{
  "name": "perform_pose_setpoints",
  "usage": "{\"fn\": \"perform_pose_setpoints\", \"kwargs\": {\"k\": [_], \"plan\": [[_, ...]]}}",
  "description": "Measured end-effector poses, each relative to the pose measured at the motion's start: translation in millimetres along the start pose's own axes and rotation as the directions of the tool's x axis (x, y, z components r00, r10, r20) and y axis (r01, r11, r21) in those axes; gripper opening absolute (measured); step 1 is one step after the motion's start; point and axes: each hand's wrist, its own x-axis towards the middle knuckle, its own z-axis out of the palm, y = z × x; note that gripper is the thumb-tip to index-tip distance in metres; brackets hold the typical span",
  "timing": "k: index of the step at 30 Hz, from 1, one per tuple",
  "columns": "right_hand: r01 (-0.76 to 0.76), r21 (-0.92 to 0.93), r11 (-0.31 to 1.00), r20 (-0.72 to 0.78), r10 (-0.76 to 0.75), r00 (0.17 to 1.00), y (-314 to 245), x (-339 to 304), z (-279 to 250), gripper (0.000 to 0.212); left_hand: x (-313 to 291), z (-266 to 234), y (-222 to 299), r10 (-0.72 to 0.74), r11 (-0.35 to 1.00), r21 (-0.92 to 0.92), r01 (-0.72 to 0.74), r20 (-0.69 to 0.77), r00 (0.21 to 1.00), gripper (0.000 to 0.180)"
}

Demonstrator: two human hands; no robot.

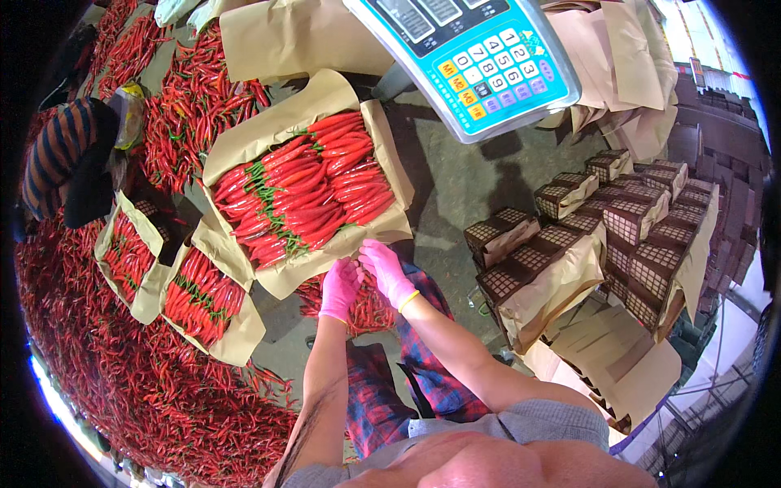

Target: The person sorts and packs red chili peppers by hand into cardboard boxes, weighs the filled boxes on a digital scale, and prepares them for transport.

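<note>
Rows of long red chili peppers [289,195] with green stems fill a box lined with brown paper [325,93] in front of me. Both my hands wear pink gloves and are at the near edge of this box. My left hand [342,286] has its fingers curled together beside the paper's near edge; what they hold, if anything, is too small to make out. Close by on its right, my right hand [386,271] has its fingers bent and drawn together at the paper's near right corner. Whatever is in them is hidden.
A blue scale display [488,69] rises at the top. Two smaller paper-lined boxes of chili peppers [203,297] stand left, beside a large chili heap [122,382]. Brown crates [569,236] are stacked right. Paper sheets [610,57] lie behind. A person in a striped sleeve [61,150] bends at far left.
</note>
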Motion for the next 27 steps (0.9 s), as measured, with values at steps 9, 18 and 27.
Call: {"fn": "perform_pose_setpoints", "kwargs": {"k": [9,18,27], "plan": [[0.289,-0.427,0.857,0.193,-0.226,0.955,-56,-9,67,0.034,-1,-9,-2,0.085,0.991,-0.108,-0.077,0.064,0.994,0.03],[0.61,-0.673,-0.417,0.739,-0.407,0.537,-38,56,127,0.036,12,5,15,0.125,0.977,-0.188,-0.103,0.111,0.986,0.031],[0.757,-0.611,-0.233,0.78,-0.342,0.525,-84,77,152,0.027,18,8,44,0.083,0.99,-0.125,-0.067,0.121,0.989,0.028]]}}
